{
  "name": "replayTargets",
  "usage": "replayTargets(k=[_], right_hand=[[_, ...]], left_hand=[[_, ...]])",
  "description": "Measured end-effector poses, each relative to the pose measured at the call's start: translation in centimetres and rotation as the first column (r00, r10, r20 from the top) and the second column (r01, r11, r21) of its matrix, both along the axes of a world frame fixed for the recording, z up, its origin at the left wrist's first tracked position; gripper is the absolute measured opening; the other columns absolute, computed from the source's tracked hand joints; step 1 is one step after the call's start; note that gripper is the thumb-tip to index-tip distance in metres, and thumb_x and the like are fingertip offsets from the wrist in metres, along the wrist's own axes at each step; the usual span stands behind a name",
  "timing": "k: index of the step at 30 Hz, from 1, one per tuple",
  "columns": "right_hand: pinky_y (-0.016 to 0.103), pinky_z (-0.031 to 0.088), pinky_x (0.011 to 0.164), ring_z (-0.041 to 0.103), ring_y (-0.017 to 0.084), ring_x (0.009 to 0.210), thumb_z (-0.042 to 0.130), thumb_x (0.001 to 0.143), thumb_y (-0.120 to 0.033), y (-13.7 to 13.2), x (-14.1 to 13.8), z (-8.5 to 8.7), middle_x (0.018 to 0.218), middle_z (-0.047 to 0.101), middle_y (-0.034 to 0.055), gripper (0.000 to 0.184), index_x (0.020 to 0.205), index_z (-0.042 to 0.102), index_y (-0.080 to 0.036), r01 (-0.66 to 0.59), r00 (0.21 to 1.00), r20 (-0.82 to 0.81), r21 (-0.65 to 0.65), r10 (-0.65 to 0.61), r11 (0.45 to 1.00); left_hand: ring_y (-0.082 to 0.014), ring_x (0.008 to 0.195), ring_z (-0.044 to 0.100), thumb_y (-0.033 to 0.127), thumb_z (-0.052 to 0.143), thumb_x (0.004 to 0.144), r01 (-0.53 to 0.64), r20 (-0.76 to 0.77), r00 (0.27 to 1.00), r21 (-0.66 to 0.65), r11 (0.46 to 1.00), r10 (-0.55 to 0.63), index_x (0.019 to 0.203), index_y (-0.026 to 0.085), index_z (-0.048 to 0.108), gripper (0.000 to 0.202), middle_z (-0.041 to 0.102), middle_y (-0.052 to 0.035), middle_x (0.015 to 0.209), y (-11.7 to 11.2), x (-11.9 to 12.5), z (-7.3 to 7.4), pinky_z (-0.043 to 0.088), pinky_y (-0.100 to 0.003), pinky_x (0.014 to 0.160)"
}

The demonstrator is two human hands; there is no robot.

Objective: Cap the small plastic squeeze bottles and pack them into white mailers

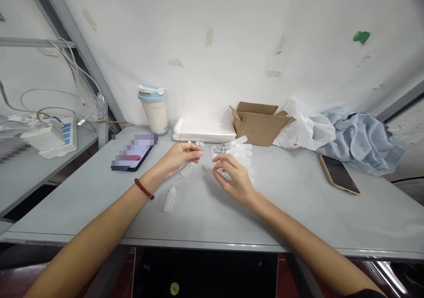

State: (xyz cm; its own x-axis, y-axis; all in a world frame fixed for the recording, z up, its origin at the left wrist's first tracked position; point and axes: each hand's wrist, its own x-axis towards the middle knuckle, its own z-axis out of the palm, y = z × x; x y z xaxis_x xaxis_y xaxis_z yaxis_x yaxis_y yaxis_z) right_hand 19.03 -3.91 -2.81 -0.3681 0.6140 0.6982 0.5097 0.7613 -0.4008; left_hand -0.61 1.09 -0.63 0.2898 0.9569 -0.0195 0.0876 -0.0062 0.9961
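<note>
My left hand [180, 156], with a red bead bracelet on its wrist, is pinched shut on a small white piece near the table's middle. My right hand [232, 174] is also closed in a pinch, on a thin white cord that curves between the two hands. Just behind my right hand lies a pile of small white plastic parts [240, 153]. A small white plug-like part with a cord [169, 199] lies on the table below my left hand, and another white part [187, 170] lies right under its fingers.
A grey table [298, 214] carries a phone with a lit screen [134, 152] at left and a dark phone [338, 174] at right. At the back stand a blue-lidded cup [154, 110], a stack of white trays [203, 132], a cardboard box [258, 123], a plastic bag [306, 130] and blue cloth [361, 141].
</note>
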Motion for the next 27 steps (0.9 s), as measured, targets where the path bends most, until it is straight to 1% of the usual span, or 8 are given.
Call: replayTargets(k=[2, 3, 8, 11, 15, 19, 23, 27], right_hand=[[0.03, 0.052, 0.068, 0.058, 0.016, 0.085, 0.049, 0.084, -0.018, 0.0, 0.0, 0.3, 0.096, 0.058, 0.0067, 0.011, 0.077, 0.057, -0.021, 0.001, 0.993, -0.119, -0.119, -0.015, 0.993], [0.029, 0.052, 0.065, 0.058, 0.016, 0.083, 0.051, 0.083, -0.019, 0.0, -0.1, 0.5, 0.095, 0.057, 0.006, 0.01, 0.077, 0.058, -0.021, -0.005, 0.984, -0.174, -0.186, -0.028, 0.983], [0.026, 0.053, 0.064, 0.056, 0.013, 0.08, 0.061, 0.078, -0.024, -0.2, -0.4, 0.6, 0.089, 0.053, 0.0027, 0.004, 0.077, 0.058, -0.021, -0.151, 0.93, -0.369, -0.414, -0.013, 0.898], [0.028, 0.052, 0.067, 0.056, 0.013, 0.079, 0.064, 0.076, -0.028, -0.2, -0.4, 0.5, 0.086, 0.053, 0.0017, 0.01, 0.076, 0.057, -0.02, -0.258, 0.907, -0.419, -0.494, 0.033, 0.83], [0.029, 0.049, 0.065, 0.06, 0.014, 0.074, 0.065, 0.075, -0.034, -0.2, -0.5, 0.6, 0.079, 0.053, -0.0006, 0.019, 0.075, 0.052, -0.02, -0.335, 0.874, -0.486, -0.6, 0.002, 0.727], [0.031, 0.047, 0.065, 0.06, 0.014, 0.068, 0.066, 0.074, -0.038, 0.1, -0.8, 1.0, 0.074, 0.056, -0.002, 0.027, 0.075, 0.045, -0.021, -0.463, 0.81, -0.586, -0.616, 0.022, 0.637], [0.03, 0.046, 0.063, 0.058, 0.013, 0.064, 0.067, 0.073, -0.039, 0.6, -0.9, 1.8, 0.072, 0.056, -0.0028, 0.032, 0.074, 0.04, -0.022, -0.567, 0.747, -0.66, -0.572, 0.077, 0.593], [0.03, 0.045, 0.062, 0.058, 0.012, 0.063, 0.065, 0.075, -0.036, 0.8, -0.7, 2.1, 0.073, 0.055, -0.0037, 0.033, 0.074, 0.035, -0.023, -0.605, 0.731, -0.675, -0.569, 0.105, 0.557]], left_hand=[[-0.0144, 0.069, 0.058, 0.03, 0.074, 0.065, 0.116, 0.025, 0.993, -0.074, 0.991, -0.114, 0.084, 0.013, 0.07, 0.025, 0.066, -0.0045, 0.075, -0.3, 0.2, -0.1, 0.048, -0.033, 0.073], [-0.0144, 0.071, 0.059, 0.029, 0.074, 0.065, 0.138, 0.056, 0.99, -0.094, 0.986, -0.133, 0.085, 0.013, 0.07, 0.025, 0.066, -0.0048, 0.077, -0.4, 0.4, -0.2, 0.048, -0.033, 0.075], [-0.0151, 0.079, 0.061, 0.027, 0.075, 0.065, 0.066, 0.199, 0.979, -0.103, 0.993, -0.044, 0.087, 0.015, 0.071, 0.025, 0.068, -0.0057, 0.087, -0.7, 1.0, -0.4, 0.047, -0.033, 0.082], [-0.0158, 0.078, 0.061, 0.028, 0.076, 0.065, 0.103, 0.161, 0.983, -0.093, 0.99, -0.087, 0.088, 0.015, 0.071, 0.027, 0.068, -0.0062, 0.085, -0.8, 0.8, -0.2, 0.048, -0.034, 0.081], [-0.0147, 0.072, 0.059, 0.03, 0.075, 0.065, 0.172, 0.085, 0.982, -0.071, 0.983, -0.166, 0.084, 0.014, 0.071, 0.026, 0.067, -0.0068, 0.086, -0.9, 0.6, 0.1, 0.049, -0.032, 0.076], [-0.014, 0.066, 0.059, 0.03, 0.073, 0.068, 0.226, 0.107, 0.969, -0.008, 0.974, -0.224, 0.077, 0.013, 0.069, 0.019, 0.067, -0.0046, 0.075, -1.0, 1.2, 0.0, 0.048, -0.03, 0.071], [-0.0161, 0.062, 0.062, 0.029, 0.069, 0.073, 0.306, 0.133, 0.943, 0.022, 0.952, -0.306, 0.076, 0.012, 0.068, 0.017, 0.067, -0.0043, 0.066, -0.9, 1.9, 0.1, 0.047, -0.03, 0.067], [-0.0152, 0.064, 0.063, 0.029, 0.069, 0.074, 0.29, 0.094, 0.95, 0.084, 0.953, -0.297, 0.076, 0.015, 0.067, 0.014, 0.067, -0.0027, 0.069, -1.1, 1.8, 0.7, 0.046, -0.028, 0.068]])
